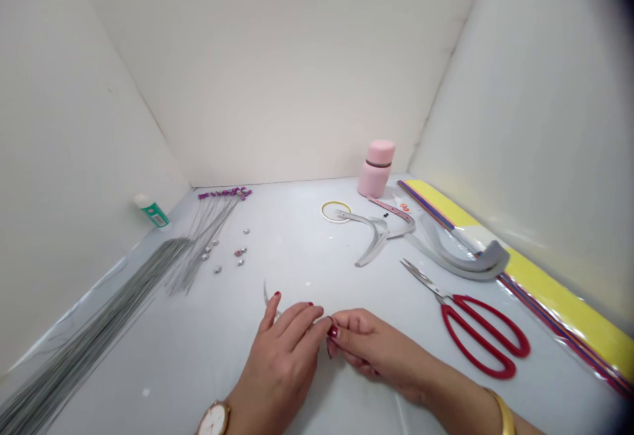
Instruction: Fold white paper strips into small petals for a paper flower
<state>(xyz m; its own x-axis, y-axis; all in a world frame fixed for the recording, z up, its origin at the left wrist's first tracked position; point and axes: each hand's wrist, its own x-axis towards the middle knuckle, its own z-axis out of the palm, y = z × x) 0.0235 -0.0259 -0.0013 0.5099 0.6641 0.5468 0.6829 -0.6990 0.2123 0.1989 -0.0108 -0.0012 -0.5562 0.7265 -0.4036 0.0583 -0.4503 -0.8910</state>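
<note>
My left hand (284,356) and my right hand (369,339) meet at the front middle of the table, fingertips touching. The right thumb and fingers are pinched together on something small that the fingers mostly hide. A thin, pale grey strip (265,291) sticks out past the left fingers, its far end curving up. The left fingers are bent over it toward the right fingertips. To the right of my hands lie scissors (440,294) with red handles, blades partly apart. Several small silver-grey folded pieces (218,268) lie on the left, one of them reddish.
Thin grey wires (113,309) run along the left, near purple-tipped stems (218,207) and a glue stick (152,210). A pink bottle (377,169), a yellow-edged ring (336,210), curled grey strips (458,260) and yellow packaged sheets (535,276) lie at the back and right. White walls surround the table.
</note>
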